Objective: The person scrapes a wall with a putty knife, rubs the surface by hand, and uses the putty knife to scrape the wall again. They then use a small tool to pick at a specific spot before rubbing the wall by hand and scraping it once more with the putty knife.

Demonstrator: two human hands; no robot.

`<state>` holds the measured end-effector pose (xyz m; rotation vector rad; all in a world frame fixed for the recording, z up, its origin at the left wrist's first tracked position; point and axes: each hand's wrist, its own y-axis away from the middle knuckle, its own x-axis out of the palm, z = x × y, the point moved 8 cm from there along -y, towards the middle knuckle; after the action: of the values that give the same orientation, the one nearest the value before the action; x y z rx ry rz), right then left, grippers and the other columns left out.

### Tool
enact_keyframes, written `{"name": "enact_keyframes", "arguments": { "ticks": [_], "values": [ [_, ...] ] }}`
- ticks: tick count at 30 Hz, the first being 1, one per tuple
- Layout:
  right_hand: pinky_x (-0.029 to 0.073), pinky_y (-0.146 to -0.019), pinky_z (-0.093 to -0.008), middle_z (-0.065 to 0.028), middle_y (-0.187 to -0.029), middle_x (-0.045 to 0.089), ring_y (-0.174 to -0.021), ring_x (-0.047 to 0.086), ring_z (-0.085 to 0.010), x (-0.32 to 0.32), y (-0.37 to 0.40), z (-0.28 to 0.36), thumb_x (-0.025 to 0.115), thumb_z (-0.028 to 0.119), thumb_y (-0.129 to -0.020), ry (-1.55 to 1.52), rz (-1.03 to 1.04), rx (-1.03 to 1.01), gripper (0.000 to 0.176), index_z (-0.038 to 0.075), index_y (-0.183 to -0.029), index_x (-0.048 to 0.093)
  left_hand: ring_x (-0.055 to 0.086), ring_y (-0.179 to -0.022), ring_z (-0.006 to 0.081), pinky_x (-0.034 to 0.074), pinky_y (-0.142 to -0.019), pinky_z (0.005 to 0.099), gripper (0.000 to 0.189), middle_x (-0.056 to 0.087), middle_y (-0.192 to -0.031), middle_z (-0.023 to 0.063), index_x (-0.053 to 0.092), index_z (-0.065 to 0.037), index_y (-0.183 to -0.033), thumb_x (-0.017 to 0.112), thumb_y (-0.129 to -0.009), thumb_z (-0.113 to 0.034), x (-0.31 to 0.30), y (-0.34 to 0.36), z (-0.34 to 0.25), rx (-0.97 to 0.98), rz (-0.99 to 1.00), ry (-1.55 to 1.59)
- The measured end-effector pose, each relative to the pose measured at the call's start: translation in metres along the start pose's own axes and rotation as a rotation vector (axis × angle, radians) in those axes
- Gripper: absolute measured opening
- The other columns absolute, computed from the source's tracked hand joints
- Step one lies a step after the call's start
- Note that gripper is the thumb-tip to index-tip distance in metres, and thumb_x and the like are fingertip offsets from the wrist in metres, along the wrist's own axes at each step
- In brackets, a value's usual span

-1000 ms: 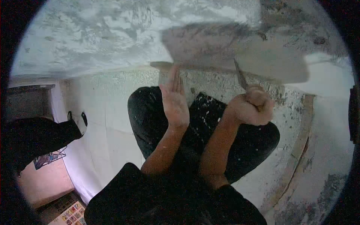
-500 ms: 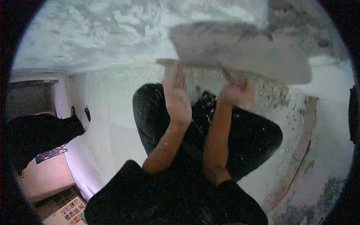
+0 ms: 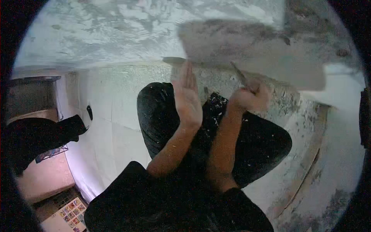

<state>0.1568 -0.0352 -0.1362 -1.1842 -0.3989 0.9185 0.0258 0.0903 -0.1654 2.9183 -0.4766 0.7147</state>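
My left hand [image 3: 188,100] is held up with its fingers straight and together, palm showing, fingertips close to the foot of the plastered wall [image 3: 116,34]. Its fingers are slightly blurred, and nothing shows in the palm. To the right, my right hand [image 3: 253,96] is closed in a fist round a thin-bladed scraper [image 3: 239,73], seen nearly edge-on. The blade slants up and left towards the wall, while its handle is hidden in the fist. White specks mark both forearms. A dark grey patch [image 3: 174,60] lies just beyond the left fingertips.
My bent knees [image 3: 156,116] in dark trousers flank the hands on a pale, splattered floor [image 3: 125,116]. A large shadow [image 3: 251,48] falls on the wall. At left are a dark-clothed shape [image 3: 42,135] and a sheet of small coloured pictures [image 3: 73,214]. A long strip [image 3: 305,178] lies at right.
My left hand has shifted slightly right, its palm turned a little more into view. The right hand has moved right, and its blade is sharper now. The wall shadow has shifted slightly right.
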Motion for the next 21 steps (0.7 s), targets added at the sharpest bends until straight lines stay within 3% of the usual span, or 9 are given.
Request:
{"name": "enact_keyframes", "arguments": {
  "ticks": [2,4,7,10,12,15,18,19,21],
  "values": [
    [0.039,-0.041,-0.0303,-0.0099,-0.046,0.043,-0.038,0.041,-0.0199,0.0,-0.002,-0.037,0.046,0.018,-0.073,-0.798,-0.04,0.762,0.026,-0.001,-0.056,0.048,0.012,-0.13,0.0262,0.004,-0.106,0.0351,0.07,0.017,-0.139,0.0179,0.016,0.007,-0.132,0.012,-0.09,-0.049,0.0,-0.007,-0.002,0.03,0.02,-0.013],
    [0.038,-0.039,-0.0313,-0.009,-0.047,0.047,-0.037,0.042,-0.023,-0.015,-0.015,-0.026,0.049,0.018,-0.072,-0.941,-0.066,0.526,0.024,0.0,-0.057,0.049,0.012,-0.13,0.0262,0.004,-0.106,0.035,0.07,0.016,-0.139,0.0172,0.016,0.006,-0.132,0.013,-0.089,-0.049,-0.005,0.001,-0.006,0.029,0.014,-0.029],
    [0.04,-0.039,-0.0324,-0.0094,-0.047,0.049,-0.037,0.044,-0.0257,-0.004,-0.008,-0.01,0.053,0.011,-0.07,-0.198,0.112,0.384,0.018,0.001,-0.056,0.047,0.012,-0.13,0.0262,0.004,-0.106,0.0347,0.069,0.016,-0.139,0.0168,0.016,0.006,-0.132,0.014,-0.09,-0.049,-0.003,0.004,-0.004,-0.064,-0.021,0.041],
    [0.019,-0.038,-0.0264,-0.0006,-0.041,0.034,-0.035,0.026,-0.0156,-0.011,-0.021,0.001,0.048,0.006,-0.062,-0.552,-0.026,0.366,0.023,0.009,-0.043,0.036,0.012,-0.13,0.0265,0.005,-0.106,0.0351,0.068,0.017,-0.139,0.017,0.016,0.007,-0.132,0.014,-0.09,-0.048,-0.004,-0.007,-0.011,0.014,-0.017,0.049],
    [0.023,-0.038,-0.028,-0.0004,-0.042,0.034,-0.035,0.026,-0.0159,-0.011,-0.028,0.002,0.048,0.005,-0.064,-0.999,-0.04,0.579,0.025,0.009,-0.044,0.034,0.011,-0.131,0.0266,0.005,-0.106,0.0356,0.068,0.017,-0.139,0.0177,0.016,0.007,-0.131,0.013,-0.09,-0.047,-0.013,-0.004,-0.015,0.05,0.029,0.014],
    [0.026,-0.041,-0.0276,-0.002,-0.042,0.034,-0.036,0.025,-0.0144,-0.003,-0.017,0.013,0.046,0.005,-0.066,-0.096,0.114,0.004,0.026,0.009,-0.045,0.031,0.011,-0.131,0.0266,0.004,-0.106,0.036,0.069,0.017,-0.139,0.0186,0.017,0.007,-0.131,0.013,-0.09,-0.048,-0.01,-0.002,-0.011,-0.011,-0.035,0.066],
    [0.033,-0.047,-0.029,-0.0016,-0.045,0.03,-0.039,0.029,-0.0167,-0.019,-0.05,0.029,0.046,0.008,-0.07,-1.05,0.088,0.378,0.024,0.011,-0.05,0.034,0.012,-0.131,0.0272,0.004,-0.106,0.0361,0.07,0.017,-0.139,0.0195,0.017,0.008,-0.131,0.014,-0.09,-0.048,-0.009,-0.004,-0.011,0.021,-0.039,0.029],
    [0.036,-0.052,-0.031,-0.0038,-0.055,0.04,-0.05,0.04,-0.0174,-0.005,-0.054,0.017,0.049,0.009,-0.071,-1.463,0.488,0.291,0.018,0.01,-0.056,0.04,0.012,-0.131,0.0272,0.004,-0.106,0.0361,0.07,0.017,-0.139,0.0195,0.017,0.008,-0.131,0.014,-0.09,-0.048,-0.011,-0.003,-0.008,0.003,-0.053,0.026],
    [0.041,-0.051,-0.0283,-0.0073,-0.055,0.044,-0.047,0.044,-0.017,0.008,-0.026,0.03,0.044,0.011,-0.077,-0.998,0.35,0.074,0.012,0.005,-0.066,0.044,0.012,-0.13,0.0279,0.004,-0.106,0.0358,0.07,0.016,-0.139,0.0197,0.016,0.009,-0.13,0.015,-0.09,-0.048,-0.011,-0.007,-0.006,-0.01,-0.06,0.076]
  ]
}}
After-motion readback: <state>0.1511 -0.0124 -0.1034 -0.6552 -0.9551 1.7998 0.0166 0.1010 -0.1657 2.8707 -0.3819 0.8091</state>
